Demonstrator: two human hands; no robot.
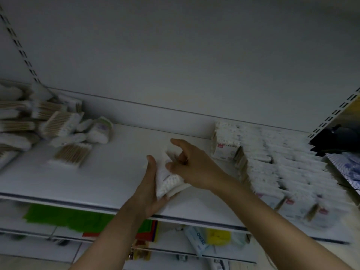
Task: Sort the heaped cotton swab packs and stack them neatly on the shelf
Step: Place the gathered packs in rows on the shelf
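Left hand (pixel 149 184) cradles the cotton swab pack (pixel 167 182), right hand (pixel 194 168) pinches its top with curled fingers; best square it, then seat it flush against the stacked rows (pixel 272 162).

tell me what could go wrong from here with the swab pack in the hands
The white plastic cotton swab pack sits in the left hand near the front edge of the white shelf. The right hand has an unclear hold, so the pack may slip and drop.
The rows of white swab packs on the right stand close by, and a bump while placing could topple them.
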